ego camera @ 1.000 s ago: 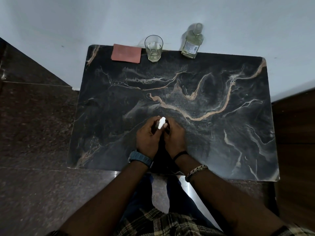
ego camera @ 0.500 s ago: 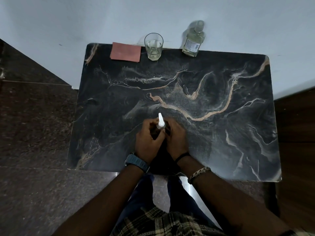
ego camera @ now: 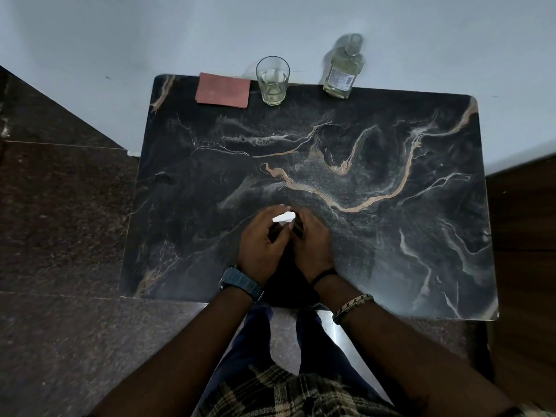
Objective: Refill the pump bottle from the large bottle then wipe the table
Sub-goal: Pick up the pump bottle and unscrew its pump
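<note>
Both hands meet over the near centre of the black marble-pattern table (ego camera: 391,164), with the pump bottle between them. The left hand (ego camera: 261,246) has its fingers curled around the white pump head (ego camera: 283,218), whose nozzle points toward the left side of the table. The right hand (ego camera: 313,245) is curled inward against the bottle's body, which the fingers of both hands almost entirely cover; only a dark sliver shows between them, so the exact grip on the body cannot be determined. The pump bottle (ego camera: 293,231) stands close to the near edge of the table, well apart from the items along the far edge. The large bottle (ego camera: 343,72) stands upright at the far edge against the pale wall (ego camera: 150,31); it is clear, carries a white label and holds a pale liquid. To its left, a clear drinking glass (ego camera: 273,81) stands upright with a small amount of liquid at the bottom. Just beside the glass, further left, a flat reddish cloth (ego camera: 222,90) lies folded on the table corner. A blue watch (ego camera: 240,282) is worn on the left wrist. A thin black band (ego camera: 323,276) and a beaded bracelet (ego camera: 353,305) are worn on the right wrist. Dark speckled floor tiles (ego camera: 60,206) surround the table.
</note>
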